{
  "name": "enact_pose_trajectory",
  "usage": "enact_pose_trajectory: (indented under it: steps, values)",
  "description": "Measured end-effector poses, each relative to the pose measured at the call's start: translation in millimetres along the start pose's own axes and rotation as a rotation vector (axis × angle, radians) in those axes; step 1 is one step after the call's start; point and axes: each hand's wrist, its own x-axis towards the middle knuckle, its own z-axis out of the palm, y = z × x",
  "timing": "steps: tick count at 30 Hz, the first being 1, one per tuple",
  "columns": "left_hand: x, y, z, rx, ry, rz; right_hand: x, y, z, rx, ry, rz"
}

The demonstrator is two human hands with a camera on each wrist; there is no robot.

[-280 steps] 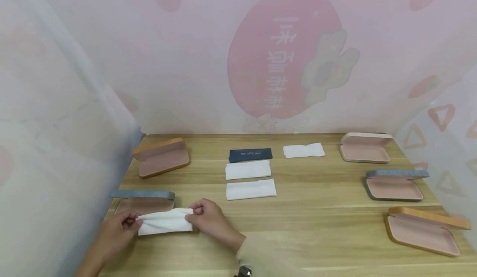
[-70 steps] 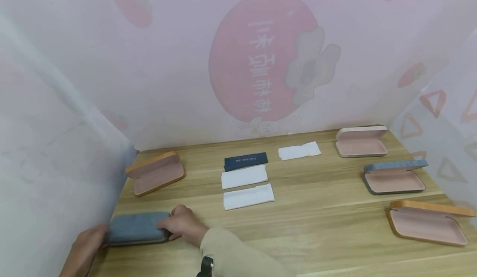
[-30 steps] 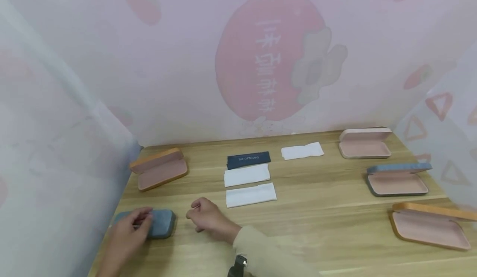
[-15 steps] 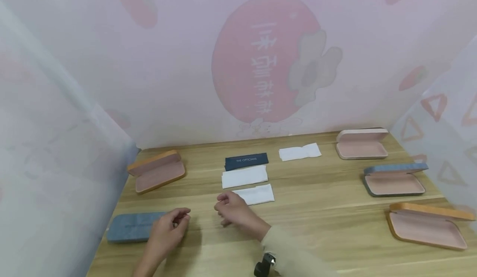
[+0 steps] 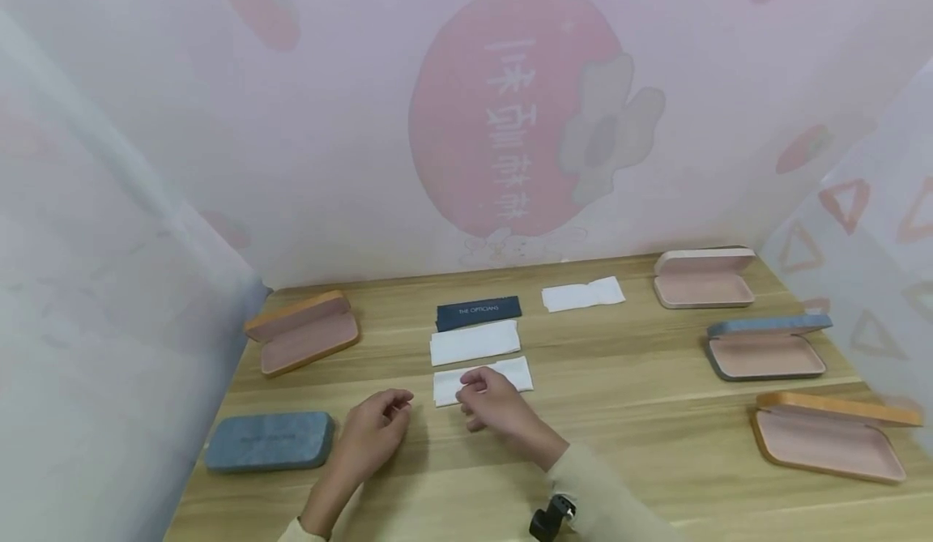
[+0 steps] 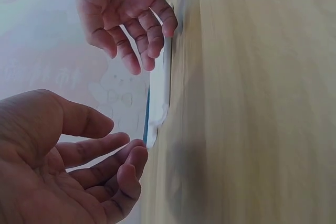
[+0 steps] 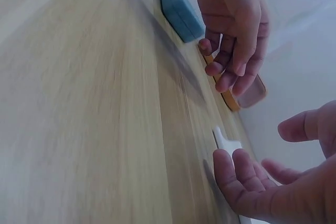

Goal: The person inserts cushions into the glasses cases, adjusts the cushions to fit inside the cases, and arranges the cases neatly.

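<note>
My left hand (image 5: 372, 437) is above the table with loosely bent fingers and nothing in them. To its left lies a closed blue glasses case (image 5: 270, 441). My right hand (image 5: 503, 412), also holding nothing, overlaps the nearest folded white cleaning cloth (image 5: 448, 386) in the head view. Behind that cloth are a second white cloth (image 5: 475, 343) and a dark blue cloth (image 5: 479, 313) lettered "THE OPTICIANS". In the left wrist view the right hand (image 6: 128, 17) faces the left across a gap. The right wrist view has the blue case (image 7: 181, 13) beyond the left hand (image 7: 236, 30).
An open orange glasses case (image 5: 309, 346) sits at the back left. Along the right side stand an open white case (image 5: 703, 289), an open blue case (image 5: 765, 356) and an open orange case (image 5: 827, 445). Another white cloth (image 5: 583, 294) lies back right of centre. Walls border the table.
Earlier both hands held a white cloth by the open blue case at left; then they gripped that case, its lid closed. Since then both hands have let go and moved right, towards the cloths.
</note>
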Motion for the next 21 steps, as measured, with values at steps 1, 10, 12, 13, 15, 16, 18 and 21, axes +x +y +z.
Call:
enact_pose_trajectory:
  steps: [1, 10, 12, 13, 15, 16, 18, 21]
  values:
    - [2.3, 1.2, 1.9, -0.004, -0.003, 0.008, -0.3, 0.4, -2.6, -0.005, 0.004, 0.001]
    - [20.2, 7.1, 22.3, 0.000, -0.001, 0.066, -1.8, 2.8, -29.1, -0.055, 0.063, -0.002]
    - [22.6, 6.0, 25.9, 0.001, 0.003, 0.074, -1.9, 2.8, -35.3, -0.065, 0.082, 0.002]
    - [23.5, 5.4, 27.3, 0.002, 0.004, 0.077, -1.9, 2.8, -38.3, -0.068, 0.092, 0.004]
    - [25.3, 4.0, 29.6, -0.001, 0.009, 0.073, -1.9, 3.3, -43.8, -0.070, 0.109, 0.006]
    - [26.3, 3.4, 30.7, 0.000, 0.014, 0.075, -2.0, 3.1, -46.5, -0.072, 0.120, 0.009]
    - [28.1, 2.9, 32.9, 0.003, 0.021, 0.076, -2.6, 2.4, -51.7, -0.077, 0.145, 0.008]
    - [31.4, 4.4, 35.4, 0.013, 0.017, 0.066, -2.7, 1.8, -59.6, -0.089, 0.175, 0.008]
